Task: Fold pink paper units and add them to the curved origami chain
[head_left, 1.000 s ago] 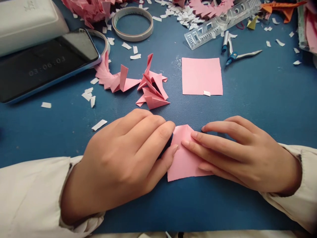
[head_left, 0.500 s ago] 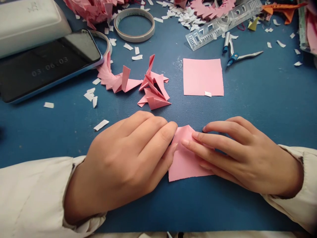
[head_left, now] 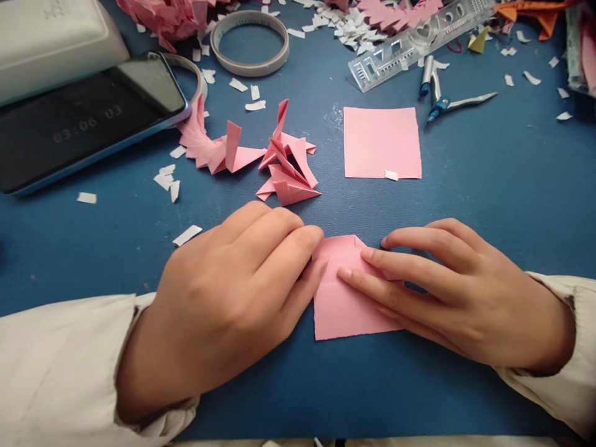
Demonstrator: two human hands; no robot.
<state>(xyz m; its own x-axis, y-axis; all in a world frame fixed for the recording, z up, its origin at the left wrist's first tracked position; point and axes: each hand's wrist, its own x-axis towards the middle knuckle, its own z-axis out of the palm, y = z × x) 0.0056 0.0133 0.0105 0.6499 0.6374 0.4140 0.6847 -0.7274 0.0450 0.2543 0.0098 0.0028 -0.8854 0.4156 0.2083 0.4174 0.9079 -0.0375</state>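
A pink paper sheet [head_left: 349, 310] lies on the blue table between my hands, its upper right corner folded over. My left hand [head_left: 233, 292] pinches the sheet's upper left corner between thumb and fingers; the fingertips partly hide that corner. My right hand [head_left: 447, 285] rests on the sheet's right side with fingers spread, two fingertips pressing near the folded corner. Beyond my hands lies a second pink sheet [head_left: 382, 143] with a white scrap on its lower edge. Folded pink pieces [head_left: 291, 186] sit beyond my left hand, beside a joined curved row [head_left: 214, 152].
A phone [head_left: 93, 124] and a white case [head_left: 56, 43] occupy the upper left. Near the back are a tape roll [head_left: 250, 68], a clear ruler [head_left: 419, 43], a compass [head_left: 440, 102] and an orange folded paper [head_left: 540, 18]. White scraps [head_left: 187, 235] are scattered about.
My left hand has shifted slightly left, and the sheet's upper left part has flattened and shows more. My right hand has hardly moved.
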